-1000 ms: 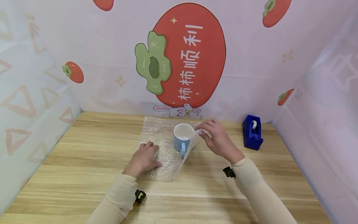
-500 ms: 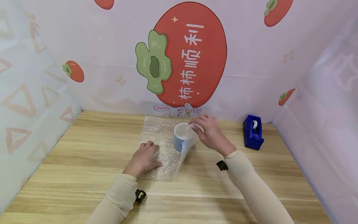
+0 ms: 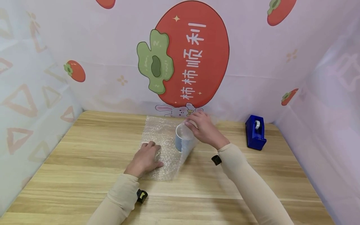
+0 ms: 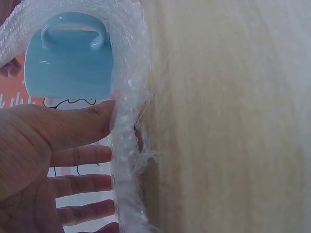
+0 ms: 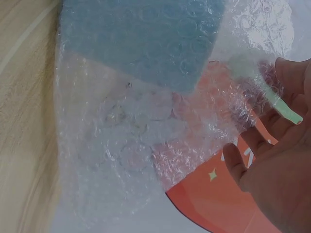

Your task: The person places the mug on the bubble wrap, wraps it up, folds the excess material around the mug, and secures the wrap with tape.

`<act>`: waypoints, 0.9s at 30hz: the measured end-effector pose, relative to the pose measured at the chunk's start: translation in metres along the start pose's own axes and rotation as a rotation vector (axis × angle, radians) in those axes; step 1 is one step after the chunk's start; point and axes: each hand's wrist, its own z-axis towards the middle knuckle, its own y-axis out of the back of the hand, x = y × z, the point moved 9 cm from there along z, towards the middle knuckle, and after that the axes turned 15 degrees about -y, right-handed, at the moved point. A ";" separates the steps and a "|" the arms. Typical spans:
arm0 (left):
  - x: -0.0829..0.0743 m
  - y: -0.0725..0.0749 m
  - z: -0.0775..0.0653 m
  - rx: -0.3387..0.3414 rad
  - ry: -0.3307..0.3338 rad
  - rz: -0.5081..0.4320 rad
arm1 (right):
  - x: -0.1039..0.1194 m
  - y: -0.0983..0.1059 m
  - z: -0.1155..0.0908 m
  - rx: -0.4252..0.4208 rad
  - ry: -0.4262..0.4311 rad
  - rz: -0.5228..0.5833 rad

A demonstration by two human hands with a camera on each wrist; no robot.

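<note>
A light blue mug (image 3: 178, 138) with a white inside stands upright on a sheet of clear bubble wrap (image 3: 157, 128). My left hand (image 3: 144, 158) rests on the sheet left of the mug, its fingertips and thumb touching the wrap. With my right hand (image 3: 204, 129) I pinch the sheet's right part, lifted up and leaning over the mug's right side and rim. In the left wrist view the mug's handle (image 4: 73, 22) shows, with wrap curving around it. Through the raised wrap (image 5: 121, 145) in the right wrist view, the mug's blue side shows blurred.
A blue tape dispenser (image 3: 255, 132) with a roll of tape stands at the back right of the wooden table (image 3: 84, 156). Behind the table's far edge hangs a printed backdrop (image 3: 247, 62), with similar cloth on both sides.
My right hand has moved left, bringing the raised wrap over the mug; its handle is now hidden in the head view. My left hand has stayed in place.
</note>
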 end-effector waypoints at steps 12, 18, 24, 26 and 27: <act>0.002 -0.001 0.000 -0.001 -0.009 0.005 | -0.002 -0.023 0.016 0.075 -0.072 -0.030; 0.002 -0.001 0.000 -0.003 -0.006 0.000 | -0.002 -0.032 0.021 0.081 -0.081 -0.061; 0.001 -0.001 0.000 -0.008 -0.005 -0.003 | -0.001 -0.038 0.023 0.075 -0.060 -0.054; 0.001 0.000 0.000 -0.009 -0.004 -0.005 | -0.001 -0.040 0.023 0.076 -0.056 -0.055; 0.001 0.000 0.000 -0.010 -0.003 -0.006 | -0.001 -0.040 0.024 0.077 -0.056 -0.055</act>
